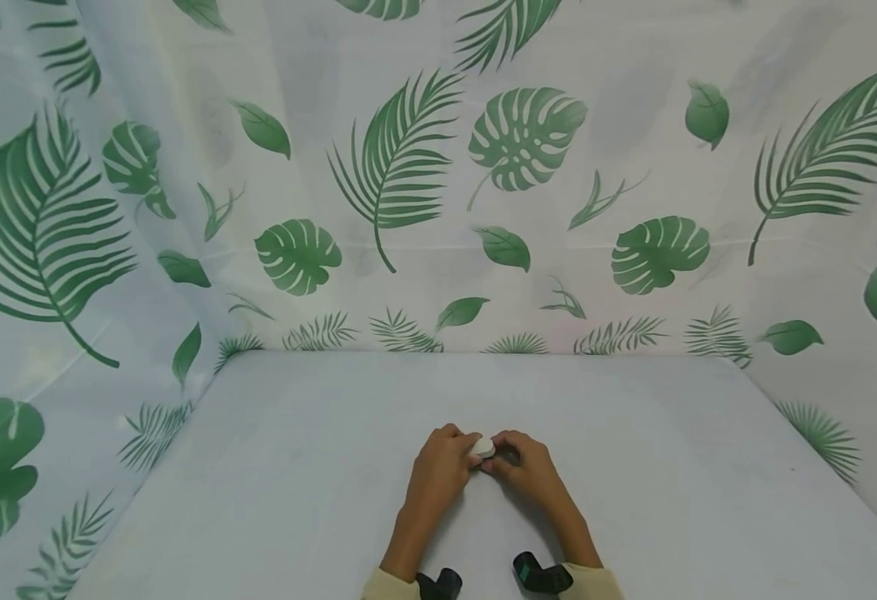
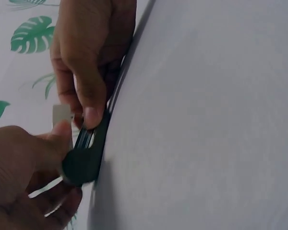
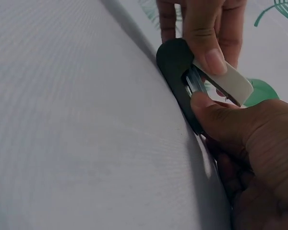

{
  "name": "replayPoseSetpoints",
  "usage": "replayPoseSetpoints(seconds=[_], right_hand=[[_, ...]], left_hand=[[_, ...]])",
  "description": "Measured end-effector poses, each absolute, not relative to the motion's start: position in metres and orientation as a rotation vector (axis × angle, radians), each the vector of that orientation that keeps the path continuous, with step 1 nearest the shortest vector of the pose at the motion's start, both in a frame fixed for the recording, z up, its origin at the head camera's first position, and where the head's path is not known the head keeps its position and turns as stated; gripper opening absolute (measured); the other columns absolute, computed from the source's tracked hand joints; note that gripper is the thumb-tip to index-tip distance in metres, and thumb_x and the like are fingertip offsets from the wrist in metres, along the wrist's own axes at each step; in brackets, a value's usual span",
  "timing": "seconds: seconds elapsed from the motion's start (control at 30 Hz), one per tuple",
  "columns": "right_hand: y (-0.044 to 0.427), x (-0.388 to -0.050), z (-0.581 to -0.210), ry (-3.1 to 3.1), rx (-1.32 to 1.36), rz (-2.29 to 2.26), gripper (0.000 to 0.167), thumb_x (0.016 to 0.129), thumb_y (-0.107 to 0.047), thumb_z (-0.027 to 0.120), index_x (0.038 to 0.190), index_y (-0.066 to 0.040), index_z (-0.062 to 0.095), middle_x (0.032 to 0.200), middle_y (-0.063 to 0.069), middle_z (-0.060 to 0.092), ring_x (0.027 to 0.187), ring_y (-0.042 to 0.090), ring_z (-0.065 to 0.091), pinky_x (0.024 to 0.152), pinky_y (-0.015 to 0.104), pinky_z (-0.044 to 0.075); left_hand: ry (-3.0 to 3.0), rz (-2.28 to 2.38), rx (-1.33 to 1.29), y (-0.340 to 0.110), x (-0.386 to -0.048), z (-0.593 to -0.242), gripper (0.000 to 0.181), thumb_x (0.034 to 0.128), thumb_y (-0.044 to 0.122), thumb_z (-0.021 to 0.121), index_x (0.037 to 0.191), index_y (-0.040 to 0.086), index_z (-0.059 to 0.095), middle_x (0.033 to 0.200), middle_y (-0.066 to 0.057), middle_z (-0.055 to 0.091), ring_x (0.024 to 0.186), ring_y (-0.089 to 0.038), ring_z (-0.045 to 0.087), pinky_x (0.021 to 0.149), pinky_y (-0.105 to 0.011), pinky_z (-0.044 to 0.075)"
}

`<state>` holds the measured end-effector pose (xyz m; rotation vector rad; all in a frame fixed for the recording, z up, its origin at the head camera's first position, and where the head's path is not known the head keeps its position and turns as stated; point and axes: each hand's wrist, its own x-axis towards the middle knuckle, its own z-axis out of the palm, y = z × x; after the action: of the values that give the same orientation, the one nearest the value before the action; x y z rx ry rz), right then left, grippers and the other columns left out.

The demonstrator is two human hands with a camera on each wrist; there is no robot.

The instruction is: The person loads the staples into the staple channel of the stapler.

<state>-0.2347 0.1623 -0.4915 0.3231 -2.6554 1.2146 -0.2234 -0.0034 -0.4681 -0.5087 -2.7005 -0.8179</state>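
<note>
Both hands meet at a small stapler [image 1: 483, 448] with a white top and a dark green, round-ended body. Its white top [image 3: 237, 86] is raised at an angle from the dark body [image 3: 174, 60], and a metal rail [image 3: 195, 80] shows between them. The left hand [image 1: 442, 464] pinches the stapler near its rounded end, thumb on the white top. From the other side, the right hand [image 1: 534, 472] grips the dark body, its thumb [image 3: 204, 103] at the metal rail. Fingers hide part of the underside.
A white-covered table [image 1: 296, 467] lies under the hands. Cloth with green leaf prints [image 1: 423, 167] hangs behind it and along both sides. Dark camera mounts [image 1: 542, 575] sit at the wrists, beside light sleeves [image 1: 592, 583].
</note>
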Motion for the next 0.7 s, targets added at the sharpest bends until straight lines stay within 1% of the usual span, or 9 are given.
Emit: replayPoseSetpoints(seconds=[0.1,0.2,0.3,0.4,0.47,0.57,0.7], right_hand=[[0.163,-0.235,-0.490,-2.701,0.338,1.232,0.026,0.080,-0.019,0.080,0.101,-0.007,0.069,0.106,0.007,0.070,0.111,0.031,0.062,0.098,0.050,0.046],[0.163,-0.235,-0.486,-2.738,0.334,1.238,0.031,0.089,-0.030,0.072,0.109,-0.006,0.068,0.114,0.010,0.068,0.117,0.034,0.059,0.101,0.053,0.044],[0.161,-0.235,-0.484,-2.731,0.254,1.295,0.034,0.098,-0.035,0.058,0.113,-0.006,0.068,0.117,0.013,0.067,0.118,0.034,0.058,0.101,0.053,0.044],[0.159,-0.236,-0.485,-2.702,0.189,1.351,0.038,0.102,-0.038,0.051,0.113,-0.007,0.069,0.116,0.013,0.067,0.114,0.032,0.061,0.096,0.051,0.048],[0.159,-0.238,-0.486,-2.693,0.161,1.371,0.037,0.102,-0.039,0.051,0.110,-0.008,0.070,0.113,0.011,0.069,0.110,0.028,0.062,0.093,0.048,0.050],[0.158,-0.240,-0.489,-2.679,0.159,1.391,0.032,0.101,-0.036,0.053,0.107,-0.010,0.070,0.110,0.008,0.071,0.106,0.025,0.064,0.089,0.043,0.051],[0.158,-0.242,-0.490,-2.653,0.172,1.415,0.024,0.100,-0.030,0.057,0.104,-0.010,0.071,0.104,0.004,0.073,0.101,0.020,0.066,0.086,0.037,0.052]], left_hand=[[-2.698,-1.034,-0.569,-0.012,-0.226,-0.473,0.033,0.0915,0.020,0.067,0.122,0.008,0.069,0.105,-0.009,0.071,0.093,-0.021,0.066,0.078,-0.031,0.055],[-2.673,-1.262,-0.587,-0.022,-0.228,-0.478,0.033,0.0960,0.020,0.061,0.125,0.006,0.066,0.113,-0.011,0.070,0.102,-0.023,0.067,0.084,-0.034,0.055],[-2.648,-1.393,-0.518,-0.027,-0.228,-0.481,0.030,0.0948,0.018,0.063,0.121,0.006,0.067,0.116,-0.011,0.069,0.106,-0.024,0.067,0.086,-0.034,0.055],[-2.638,-1.455,-0.472,-0.030,-0.230,-0.482,0.025,0.0920,0.016,0.068,0.115,0.006,0.068,0.113,-0.010,0.070,0.103,-0.023,0.068,0.084,-0.033,0.056],[-2.639,-1.469,-0.456,-0.032,-0.231,-0.482,0.023,0.0906,0.016,0.070,0.112,0.006,0.069,0.111,-0.010,0.071,0.103,-0.023,0.068,0.084,-0.033,0.056],[-2.648,-1.485,-0.439,-0.033,-0.232,-0.482,0.021,0.0892,0.016,0.072,0.108,0.007,0.069,0.108,-0.009,0.072,0.100,-0.022,0.068,0.082,-0.034,0.055],[-2.658,-1.489,-0.426,-0.033,-0.234,-0.483,0.020,0.0880,0.018,0.073,0.105,0.009,0.069,0.106,-0.008,0.073,0.096,-0.021,0.069,0.079,-0.031,0.055]])
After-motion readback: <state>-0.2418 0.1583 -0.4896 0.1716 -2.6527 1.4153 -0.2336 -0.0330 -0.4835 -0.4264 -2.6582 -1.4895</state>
